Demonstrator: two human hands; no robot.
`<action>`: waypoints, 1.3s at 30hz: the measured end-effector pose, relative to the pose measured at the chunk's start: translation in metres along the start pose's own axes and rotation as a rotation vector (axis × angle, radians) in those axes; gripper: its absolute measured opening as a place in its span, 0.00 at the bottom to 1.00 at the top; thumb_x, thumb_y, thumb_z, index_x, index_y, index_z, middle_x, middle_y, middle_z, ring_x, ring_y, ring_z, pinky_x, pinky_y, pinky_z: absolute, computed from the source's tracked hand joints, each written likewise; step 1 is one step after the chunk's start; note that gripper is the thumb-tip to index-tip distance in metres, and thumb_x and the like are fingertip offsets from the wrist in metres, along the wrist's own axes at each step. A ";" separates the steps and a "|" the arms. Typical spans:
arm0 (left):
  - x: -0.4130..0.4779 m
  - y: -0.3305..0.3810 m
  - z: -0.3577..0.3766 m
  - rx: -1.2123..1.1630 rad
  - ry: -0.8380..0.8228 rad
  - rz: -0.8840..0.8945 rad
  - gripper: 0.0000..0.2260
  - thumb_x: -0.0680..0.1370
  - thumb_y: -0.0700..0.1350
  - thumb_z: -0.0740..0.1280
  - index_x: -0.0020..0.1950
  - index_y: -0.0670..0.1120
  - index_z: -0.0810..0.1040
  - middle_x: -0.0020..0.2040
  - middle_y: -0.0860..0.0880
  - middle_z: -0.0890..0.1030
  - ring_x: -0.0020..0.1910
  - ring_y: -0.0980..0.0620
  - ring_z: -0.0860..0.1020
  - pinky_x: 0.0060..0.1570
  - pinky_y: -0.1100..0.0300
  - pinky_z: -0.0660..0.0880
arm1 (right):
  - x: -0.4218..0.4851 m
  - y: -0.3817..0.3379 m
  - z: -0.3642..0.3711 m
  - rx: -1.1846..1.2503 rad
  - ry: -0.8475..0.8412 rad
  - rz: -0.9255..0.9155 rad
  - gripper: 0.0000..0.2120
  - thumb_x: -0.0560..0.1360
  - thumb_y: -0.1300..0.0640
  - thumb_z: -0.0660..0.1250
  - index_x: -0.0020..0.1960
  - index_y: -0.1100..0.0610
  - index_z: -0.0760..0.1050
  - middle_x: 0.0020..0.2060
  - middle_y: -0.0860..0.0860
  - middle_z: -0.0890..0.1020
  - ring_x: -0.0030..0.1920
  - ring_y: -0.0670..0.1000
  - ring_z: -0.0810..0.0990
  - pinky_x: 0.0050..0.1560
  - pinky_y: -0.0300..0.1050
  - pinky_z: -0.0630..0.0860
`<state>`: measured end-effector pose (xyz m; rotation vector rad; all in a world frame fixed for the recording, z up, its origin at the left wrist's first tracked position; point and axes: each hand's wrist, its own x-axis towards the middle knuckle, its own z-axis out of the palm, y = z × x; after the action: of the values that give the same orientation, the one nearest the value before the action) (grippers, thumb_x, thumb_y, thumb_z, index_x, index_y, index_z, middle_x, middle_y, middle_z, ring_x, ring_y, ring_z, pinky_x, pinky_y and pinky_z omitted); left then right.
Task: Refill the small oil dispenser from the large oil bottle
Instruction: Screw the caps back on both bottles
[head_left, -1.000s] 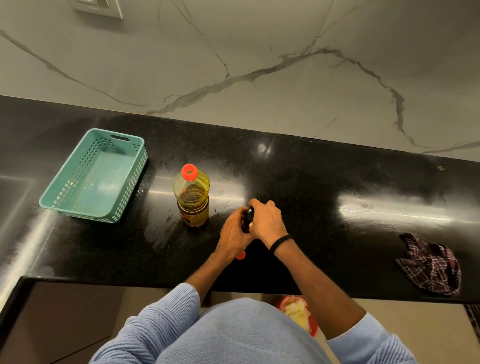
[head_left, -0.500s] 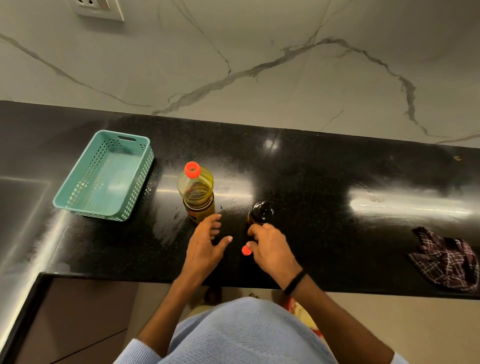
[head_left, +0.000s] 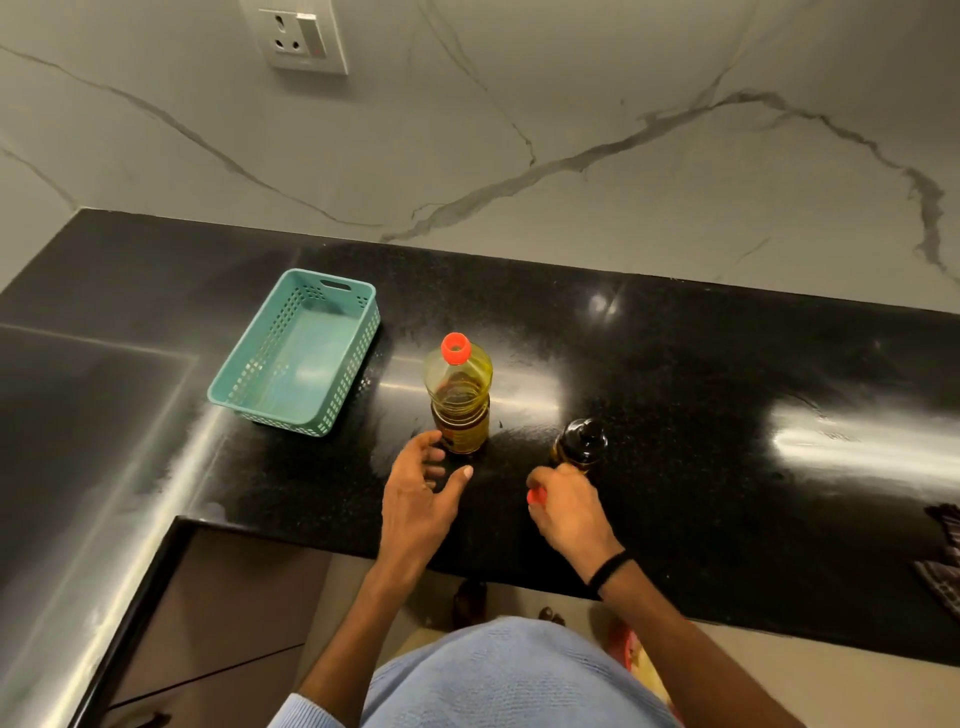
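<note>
The large oil bottle (head_left: 460, 395), clear with yellow oil and a red cap, stands upright on the black counter (head_left: 675, 415). My left hand (head_left: 421, 499) is open just in front of it, fingertips close to its base. The small oil dispenser (head_left: 581, 446), a dark bottle, stands to the right. My right hand (head_left: 563, 512) sits just in front of the dispenser with fingers curled around a small red cap (head_left: 535, 496).
A teal perforated basket (head_left: 298, 353) sits left of the large bottle. A checked cloth (head_left: 943, 566) lies at the right edge. The marble wall with a socket (head_left: 304, 36) rises behind. The counter's front edge runs below my hands.
Both hands were together on the dispenser a second ago. They have parted: the left moved toward the large bottle, the right drew back with the red cap. The view shifted right and up.
</note>
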<state>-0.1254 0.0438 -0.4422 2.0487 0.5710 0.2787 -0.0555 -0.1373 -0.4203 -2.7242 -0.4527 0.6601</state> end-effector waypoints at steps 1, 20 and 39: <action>0.004 0.004 -0.003 -0.001 0.049 0.013 0.28 0.71 0.52 0.77 0.67 0.54 0.71 0.52 0.56 0.75 0.47 0.58 0.77 0.46 0.55 0.80 | 0.000 -0.009 -0.019 0.031 0.017 -0.020 0.12 0.78 0.55 0.66 0.61 0.51 0.77 0.54 0.51 0.75 0.55 0.52 0.78 0.55 0.43 0.73; 0.067 0.057 -0.014 -0.026 0.112 0.195 0.39 0.66 0.58 0.78 0.72 0.51 0.65 0.63 0.52 0.70 0.60 0.57 0.71 0.58 0.55 0.75 | 0.045 -0.142 -0.158 -0.116 0.157 -0.367 0.12 0.77 0.61 0.70 0.59 0.53 0.82 0.55 0.51 0.79 0.53 0.49 0.76 0.55 0.42 0.76; 0.068 0.054 -0.011 -0.049 0.087 0.172 0.36 0.67 0.60 0.76 0.71 0.54 0.66 0.65 0.53 0.72 0.61 0.58 0.72 0.58 0.59 0.75 | 0.046 -0.145 -0.146 -0.185 0.192 -0.268 0.18 0.75 0.59 0.72 0.64 0.54 0.77 0.58 0.54 0.76 0.56 0.53 0.76 0.57 0.45 0.77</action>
<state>-0.0555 0.0627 -0.3926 2.0484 0.4366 0.4805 0.0204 -0.0207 -0.2619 -2.7875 -0.8477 0.2969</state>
